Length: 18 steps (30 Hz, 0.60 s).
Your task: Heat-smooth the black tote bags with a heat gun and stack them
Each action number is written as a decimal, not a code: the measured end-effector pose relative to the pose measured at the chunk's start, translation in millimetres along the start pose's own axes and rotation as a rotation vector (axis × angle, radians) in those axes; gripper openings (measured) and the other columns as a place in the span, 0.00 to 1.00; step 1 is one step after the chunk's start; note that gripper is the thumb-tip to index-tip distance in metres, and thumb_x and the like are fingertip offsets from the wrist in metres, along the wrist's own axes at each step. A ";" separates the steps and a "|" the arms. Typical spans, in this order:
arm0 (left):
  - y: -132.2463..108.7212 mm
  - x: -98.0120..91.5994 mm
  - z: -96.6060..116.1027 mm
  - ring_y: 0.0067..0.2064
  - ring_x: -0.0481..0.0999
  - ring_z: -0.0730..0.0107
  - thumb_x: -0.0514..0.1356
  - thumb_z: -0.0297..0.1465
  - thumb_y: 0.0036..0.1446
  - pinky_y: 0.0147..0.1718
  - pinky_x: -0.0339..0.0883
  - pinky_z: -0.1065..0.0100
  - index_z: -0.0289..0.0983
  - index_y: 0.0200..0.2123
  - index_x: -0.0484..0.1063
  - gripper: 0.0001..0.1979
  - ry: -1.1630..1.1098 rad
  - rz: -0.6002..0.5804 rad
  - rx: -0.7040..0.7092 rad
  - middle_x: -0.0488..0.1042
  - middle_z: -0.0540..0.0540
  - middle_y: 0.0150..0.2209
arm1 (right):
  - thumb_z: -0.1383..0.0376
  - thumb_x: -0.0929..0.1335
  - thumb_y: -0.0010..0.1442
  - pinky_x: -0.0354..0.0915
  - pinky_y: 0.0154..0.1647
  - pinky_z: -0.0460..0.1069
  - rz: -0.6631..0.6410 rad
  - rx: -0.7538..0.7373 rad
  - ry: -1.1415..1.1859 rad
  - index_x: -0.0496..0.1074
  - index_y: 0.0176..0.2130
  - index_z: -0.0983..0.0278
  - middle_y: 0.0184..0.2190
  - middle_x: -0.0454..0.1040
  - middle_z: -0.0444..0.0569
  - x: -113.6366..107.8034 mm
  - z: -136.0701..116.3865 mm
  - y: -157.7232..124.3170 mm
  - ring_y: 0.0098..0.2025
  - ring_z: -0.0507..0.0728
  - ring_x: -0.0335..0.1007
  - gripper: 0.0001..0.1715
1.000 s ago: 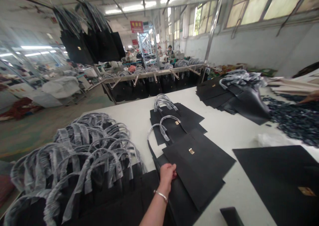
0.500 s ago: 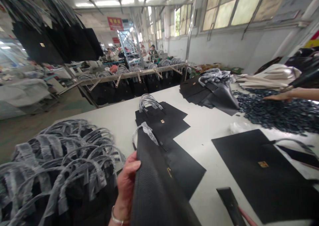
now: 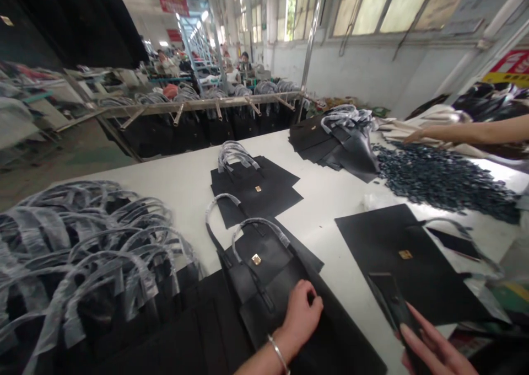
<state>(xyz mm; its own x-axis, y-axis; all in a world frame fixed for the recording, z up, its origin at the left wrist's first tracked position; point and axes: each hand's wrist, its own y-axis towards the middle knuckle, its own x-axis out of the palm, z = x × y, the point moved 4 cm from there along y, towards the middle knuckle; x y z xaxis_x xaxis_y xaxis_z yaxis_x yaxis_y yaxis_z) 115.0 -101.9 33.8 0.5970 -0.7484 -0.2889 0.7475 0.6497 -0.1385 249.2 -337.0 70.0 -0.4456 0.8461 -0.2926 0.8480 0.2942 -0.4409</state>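
Observation:
A black handbag (image 3: 264, 281) with film-wrapped handles and a gold clasp lies before me. My left hand (image 3: 303, 311), a bangle on its wrist, rests against its front with curled fingers. Whether those fingers pinch anything is hidden. Low on the right, my right hand (image 3: 430, 342) grips a flat black leather strip (image 3: 388, 292), which seems doubled over. Beyond the strip lies another black bag (image 3: 372, 237) with a gold clasp. More black bags (image 3: 248, 185) overlap just past the handbag.
Many bags with wrapped handles (image 3: 82, 242) crowd the left. Farther right are a bag stack (image 3: 336, 149), a heap of small dark pieces (image 3: 442, 182) and another person's arm (image 3: 467, 132). A phone-like dark slab (image 3: 452, 244) lies at right. A metal rack (image 3: 198, 105) stands behind the white table (image 3: 165, 171).
The handbag, held up on edge by my left hand, now lies lower with its front showing. My left hand has moved right onto its front. My right hand has come further into view with the strip.

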 end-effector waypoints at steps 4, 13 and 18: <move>-33.2 8.7 -20.1 0.54 0.68 0.54 0.54 0.23 0.52 0.58 0.56 0.49 0.40 0.39 0.74 0.13 0.239 -0.112 0.135 0.71 0.41 0.48 | 0.39 0.74 0.39 0.70 0.27 0.47 -0.014 0.041 -0.022 0.60 0.64 0.62 0.42 0.78 0.51 8.5 -12.3 -10.4 0.28 0.56 0.72 0.60; -55.9 7.1 -26.8 0.68 0.50 0.53 0.53 0.27 0.60 0.66 0.24 0.42 0.40 0.64 0.58 0.28 0.459 -0.330 0.401 0.58 0.38 0.65 | 0.46 0.69 0.54 0.60 0.18 0.45 -0.373 0.036 -0.081 0.54 0.66 0.65 0.27 0.73 0.42 83.5 -5.5 12.8 0.18 0.50 0.64 0.49; -56.4 7.0 -27.3 0.68 0.50 0.53 0.51 0.29 0.63 0.65 0.24 0.40 0.40 0.65 0.56 0.26 0.498 -0.395 0.413 0.58 0.37 0.65 | 0.51 0.66 0.59 0.57 0.14 0.44 -0.515 -0.008 -0.134 0.57 0.64 0.65 0.25 0.69 0.41 119.1 -34.3 34.9 0.16 0.48 0.63 0.40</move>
<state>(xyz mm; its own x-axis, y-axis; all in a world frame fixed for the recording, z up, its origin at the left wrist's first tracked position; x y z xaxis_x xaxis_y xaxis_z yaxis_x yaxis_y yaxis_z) 69.0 -140.1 13.7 0.1332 -0.7032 -0.6984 0.9853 0.1698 0.0169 235.6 -210.7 48.9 -0.8370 0.5272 -0.1464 0.5119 0.6600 -0.5499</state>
